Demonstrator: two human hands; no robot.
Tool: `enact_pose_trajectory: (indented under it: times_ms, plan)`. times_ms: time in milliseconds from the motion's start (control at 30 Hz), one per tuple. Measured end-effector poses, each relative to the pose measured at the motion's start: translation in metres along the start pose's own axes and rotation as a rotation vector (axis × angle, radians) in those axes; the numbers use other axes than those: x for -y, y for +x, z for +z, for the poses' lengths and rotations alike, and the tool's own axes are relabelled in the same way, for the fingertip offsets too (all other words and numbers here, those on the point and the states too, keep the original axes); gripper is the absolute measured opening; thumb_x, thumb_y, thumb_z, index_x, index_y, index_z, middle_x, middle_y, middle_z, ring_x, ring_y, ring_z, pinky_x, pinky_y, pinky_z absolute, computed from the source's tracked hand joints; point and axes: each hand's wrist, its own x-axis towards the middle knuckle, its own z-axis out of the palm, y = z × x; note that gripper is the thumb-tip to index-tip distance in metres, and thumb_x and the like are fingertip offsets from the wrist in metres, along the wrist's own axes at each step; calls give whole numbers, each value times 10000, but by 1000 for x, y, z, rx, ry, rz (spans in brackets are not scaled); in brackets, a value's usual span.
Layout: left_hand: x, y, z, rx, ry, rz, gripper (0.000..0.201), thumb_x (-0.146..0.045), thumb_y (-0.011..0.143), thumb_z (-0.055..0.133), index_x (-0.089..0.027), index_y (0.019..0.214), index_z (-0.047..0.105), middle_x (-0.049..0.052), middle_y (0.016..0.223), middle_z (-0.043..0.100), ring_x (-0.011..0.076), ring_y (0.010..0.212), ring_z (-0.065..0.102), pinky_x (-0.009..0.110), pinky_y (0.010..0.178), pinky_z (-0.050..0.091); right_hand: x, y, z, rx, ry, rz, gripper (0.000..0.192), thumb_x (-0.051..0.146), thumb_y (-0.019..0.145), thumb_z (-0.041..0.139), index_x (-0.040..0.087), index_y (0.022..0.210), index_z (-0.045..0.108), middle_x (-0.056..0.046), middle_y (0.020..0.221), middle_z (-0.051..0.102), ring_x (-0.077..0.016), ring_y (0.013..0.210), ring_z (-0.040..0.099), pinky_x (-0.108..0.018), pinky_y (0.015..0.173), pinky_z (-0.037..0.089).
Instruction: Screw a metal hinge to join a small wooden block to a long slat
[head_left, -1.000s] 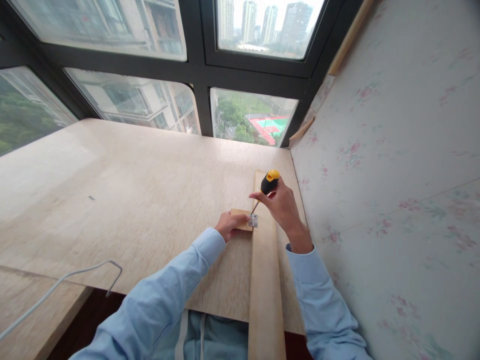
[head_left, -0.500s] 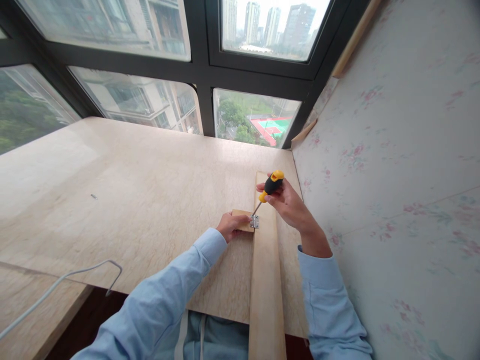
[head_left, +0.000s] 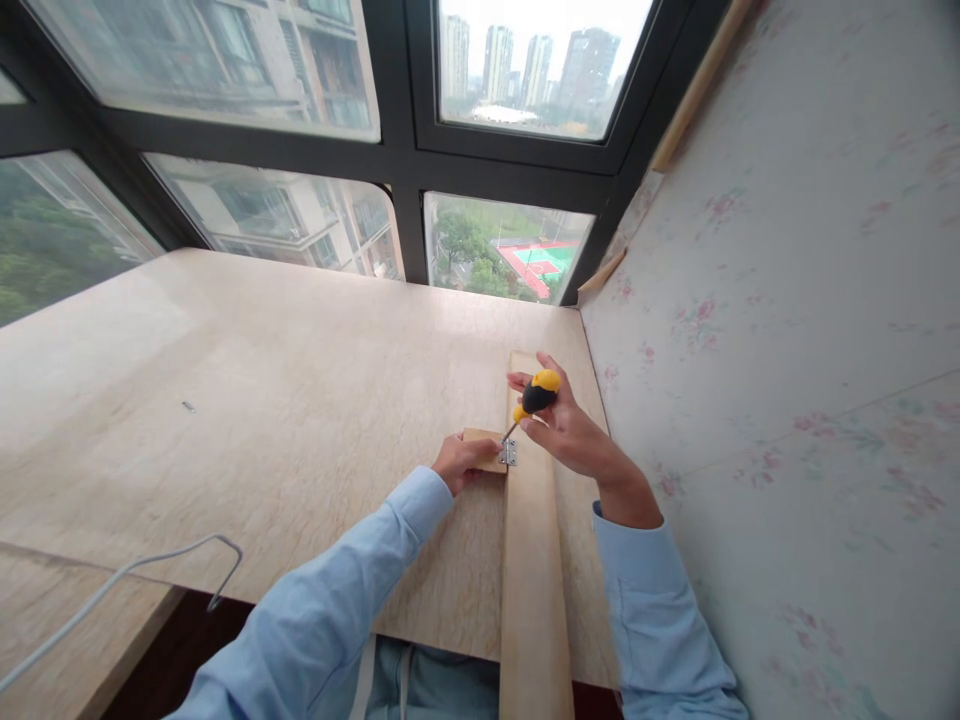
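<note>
A yellow and black screwdriver (head_left: 538,392) is in my right hand (head_left: 571,432), its handle between thumb and fingers and some fingertips lifted. The shaft slants down to the left, its tip at a small silver hinge (head_left: 509,452). That hinge spans the joint between a short wooden block (head_left: 480,436) and a long wooden board (head_left: 531,560). My left hand (head_left: 461,460) grips the block, thumb on top close to the hinge; the fingers beneath are partly hidden. The board runs away from me and overhangs the near edge.
A small metal piece (head_left: 188,406) lies on the marbled countertop (head_left: 300,400) to the left. At lower left a white cable (head_left: 150,560) crosses the edge. Dark-framed windows rise behind, and a floral-papered wall (head_left: 787,350) stands close on the right.
The screwdriver handle has turned and sits slightly lower, and the right-hand fingers have shifted round it. My left hand keeps its hold on the block. The whole view has tilted slightly.
</note>
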Motion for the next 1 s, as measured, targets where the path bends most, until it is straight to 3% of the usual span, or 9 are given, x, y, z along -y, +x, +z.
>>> enact_pose_trajectory:
  times_ms: [167, 367, 500, 600, 667, 733, 833, 900, 1000]
  plan:
    - [0, 0, 0, -7, 14, 5, 344, -106, 519, 835, -121, 813, 656, 74, 790, 719, 201, 697, 678, 328, 673, 561, 6, 3, 3, -60, -70, 31, 645, 379, 886, 603, 295, 1442, 286, -75, 1171, 655, -226, 1160, 624, -466, 1031, 486]
    - [1, 0, -1, 0, 29, 17, 338, -111, 524, 836, -131, 813, 661, 68, 809, 725, 197, 721, 679, 308, 662, 557, 5, 13, 3, -409, -430, 119, 823, 584, 651, 797, 223, 1318, 478, -71, 925, 703, -293, 843, 690, -533, 856, 562]
    - [3, 1, -2, 12, 23, 26, 355, -127, 509, 846, -119, 815, 666, 79, 817, 726, 195, 714, 684, 312, 671, 559, -5, 13, -1, -285, -107, 1, 710, 534, 796, 703, 256, 1371, 392, -94, 1155, 673, -258, 1098, 649, -480, 982, 523]
    - [3, 3, -3, 5, 9, 12, 381, -125, 495, 850, -111, 829, 666, 85, 824, 726, 194, 707, 683, 322, 668, 561, -7, 10, -5, -163, 61, -80, 688, 432, 844, 679, 331, 1418, 314, -82, 1418, 521, -227, 1355, 468, -466, 1107, 424]
    - [4, 4, -3, -2, -2, 4, 395, -119, 486, 850, -106, 835, 665, 91, 834, 727, 200, 716, 684, 330, 673, 561, -5, 7, -7, -74, 98, -71, 708, 397, 854, 665, 376, 1443, 273, -63, 1496, 443, -218, 1408, 399, -471, 1134, 389]
    - [4, 4, -2, -6, -5, 4, 392, -113, 486, 841, -103, 837, 666, 94, 834, 726, 201, 714, 683, 332, 670, 561, -2, 6, -9, -35, 86, -20, 704, 405, 862, 647, 377, 1455, 266, -72, 1449, 498, -228, 1361, 467, -482, 1104, 424]
    - [2, 2, -1, -10, 3, 11, 363, -106, 501, 821, -105, 830, 667, 89, 812, 725, 191, 685, 674, 317, 642, 555, 2, 8, -7, -161, -92, 50, 711, 473, 818, 686, 310, 1427, 358, -82, 1161, 675, -267, 1104, 663, -503, 995, 518]
    - [1, -1, 0, -4, 5, 13, 350, -104, 508, 814, -106, 826, 669, 90, 809, 726, 188, 680, 673, 307, 628, 551, 4, 11, -4, -317, -303, 86, 789, 537, 724, 760, 265, 1386, 430, -79, 1032, 696, -301, 964, 696, -533, 933, 542]
    - [-1, -4, 0, -4, -2, 13, 351, -102, 505, 815, -109, 824, 671, 89, 811, 726, 191, 687, 677, 303, 628, 552, 2, 10, -2, -388, -428, 107, 948, 577, 649, 802, 237, 1426, 378, -108, 1095, 667, -331, 1002, 667, -555, 931, 528]
